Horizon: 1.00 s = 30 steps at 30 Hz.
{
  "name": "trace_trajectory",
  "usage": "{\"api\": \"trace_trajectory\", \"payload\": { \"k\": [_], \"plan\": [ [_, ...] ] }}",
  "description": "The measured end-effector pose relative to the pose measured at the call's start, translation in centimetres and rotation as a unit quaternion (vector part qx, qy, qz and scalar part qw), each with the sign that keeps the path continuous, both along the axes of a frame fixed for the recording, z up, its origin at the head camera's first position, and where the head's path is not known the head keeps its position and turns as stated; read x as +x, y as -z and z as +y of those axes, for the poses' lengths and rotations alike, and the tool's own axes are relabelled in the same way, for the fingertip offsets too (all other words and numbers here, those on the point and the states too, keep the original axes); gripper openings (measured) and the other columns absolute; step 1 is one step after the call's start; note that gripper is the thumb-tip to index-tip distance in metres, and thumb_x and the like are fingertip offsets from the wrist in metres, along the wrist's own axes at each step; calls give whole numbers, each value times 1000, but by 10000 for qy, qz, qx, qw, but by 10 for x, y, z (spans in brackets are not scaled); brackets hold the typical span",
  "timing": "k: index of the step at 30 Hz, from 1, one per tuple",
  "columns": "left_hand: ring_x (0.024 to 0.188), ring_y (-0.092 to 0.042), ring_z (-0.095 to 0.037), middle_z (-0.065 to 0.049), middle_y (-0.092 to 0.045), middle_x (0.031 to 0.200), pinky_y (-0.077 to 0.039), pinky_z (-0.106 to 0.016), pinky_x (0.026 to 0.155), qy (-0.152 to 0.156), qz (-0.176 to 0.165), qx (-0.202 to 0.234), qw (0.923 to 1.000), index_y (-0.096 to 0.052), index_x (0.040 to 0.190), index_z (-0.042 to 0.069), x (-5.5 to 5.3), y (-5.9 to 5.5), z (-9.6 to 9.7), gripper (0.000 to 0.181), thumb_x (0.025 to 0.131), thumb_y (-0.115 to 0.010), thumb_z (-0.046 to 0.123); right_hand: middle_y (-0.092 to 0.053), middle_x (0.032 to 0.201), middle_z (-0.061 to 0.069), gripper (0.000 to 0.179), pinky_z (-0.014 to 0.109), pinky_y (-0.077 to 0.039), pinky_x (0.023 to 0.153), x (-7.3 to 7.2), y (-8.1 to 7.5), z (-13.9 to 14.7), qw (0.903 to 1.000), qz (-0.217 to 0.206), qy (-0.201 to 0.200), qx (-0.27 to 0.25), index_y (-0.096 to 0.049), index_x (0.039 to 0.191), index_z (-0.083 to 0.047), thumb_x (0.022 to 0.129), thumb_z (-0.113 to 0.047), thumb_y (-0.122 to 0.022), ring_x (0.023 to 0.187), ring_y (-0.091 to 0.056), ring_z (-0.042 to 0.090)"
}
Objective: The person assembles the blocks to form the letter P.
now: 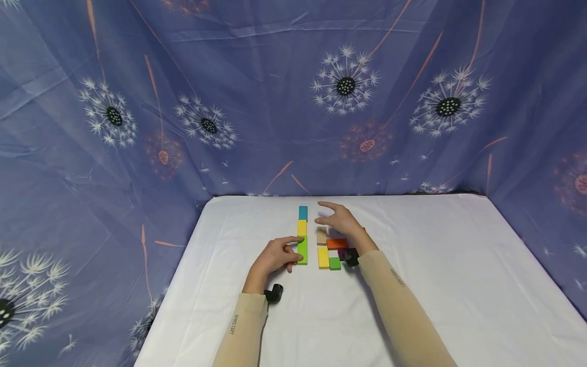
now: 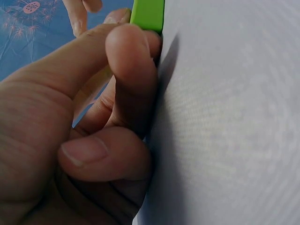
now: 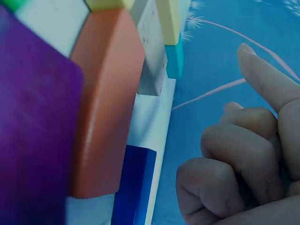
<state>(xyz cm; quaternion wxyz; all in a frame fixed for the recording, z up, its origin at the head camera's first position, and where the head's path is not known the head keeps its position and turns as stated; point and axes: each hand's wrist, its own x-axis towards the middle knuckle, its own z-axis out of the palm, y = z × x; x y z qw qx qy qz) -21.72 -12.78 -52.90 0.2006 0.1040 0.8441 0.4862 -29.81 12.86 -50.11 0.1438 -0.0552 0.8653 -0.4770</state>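
Hands [image 1: 276,253] [image 1: 343,221]: 2 | wrist cameras [image 1: 275,294] [image 1: 351,257]: 2 | table [image 1: 220,239]: 1 | blocks [image 1: 303,213] [image 1: 301,228] [image 1: 302,248] [image 1: 321,236] [image 1: 323,258] [image 1: 335,264] [image 1: 337,243] [image 3: 40,117] [image 3: 136,187]: at least 9, perhaps 10, since right wrist is covering some

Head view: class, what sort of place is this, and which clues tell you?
Perhaps a makeshift indoor recording or play corner: dandelion-print fabric hangs behind a white-covered table, and small coloured blocks lie on it.

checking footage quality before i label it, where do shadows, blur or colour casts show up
Head: soft shadow beside the right sleeve; left wrist: dark shadow next to the left hand on the white cloth; right wrist: bluish cast, purple block looks blurred.
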Motion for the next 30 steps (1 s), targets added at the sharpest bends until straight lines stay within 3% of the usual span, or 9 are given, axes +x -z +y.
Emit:
{"api": "trace_trajectory", "payload": {
  "k": [4,7,10,14,16,24,30],
  "plan": [
    [54,-70,-20,-3,-75,77,-55,-30,78,14,65,1,10000,-63,149,22,0,-1,-2,58,94,-82,24,-53,160,19,72,63,-43,116,11,-4,0,9998,182,78,80,-50,160,-23,96,-34,-79,128,-65,40],
    [54,-69,-20,-4,-75,76,-55,-32,78,14,77,20,10000,-63,149,22,0,-2,-3,58,94,-82,24,-63,147,21,73,60,-48,110,20,-4,0,9996,194,131,186,-50,161,-23,96,-35,-79,113,-70,36],
    [54,-69,-20,-4,-75,75,-54,-32,79,9,86,20,10000,-64,149,22,0,-2,-3,58,94,-82,24,-62,149,20,73,60,-49,110,28,-3,0,9990,199,230,327,-50,160,-26,95,-38,-80,122,-67,38],
    [53,-69,-18,-3,-75,76,-54,-31,79,-7,82,-12,10000,-64,148,23,-1,-2,-3,57,94,-83,24,-49,163,19,71,65,-41,118,38,-2,0,9979,247,337,498,-53,158,-29,94,-42,-80,148,-50,44],
    [53,-69,-18,-3,-75,77,-54,-31,80,-15,73,-11,10000,-64,148,23,-1,-2,-3,57,94,-82,24,-47,165,19,70,66,-38,120,42,-1,0,9976,229,369,545,-54,157,-30,93,-43,-80,151,-45,44],
    [53,-68,-18,-4,-75,76,-54,-32,85,6,90,59,9999,-64,148,24,1,-1,-3,57,94,-82,24,-48,164,18,68,66,-41,117,52,9,0,9954,111,462,833,-57,155,-30,92,-42,-81,150,-47,44],
    [52,-67,-17,-5,-75,76,-56,-30,76,49,103,207,9997,-64,148,20,2,2,-2,56,94,-82,20,-53,160,18,69,62,-48,111,54,14,-1,9904,147,434,1307,-59,154,-30,91,-43,-83,141,-56,43]
  ]
}}
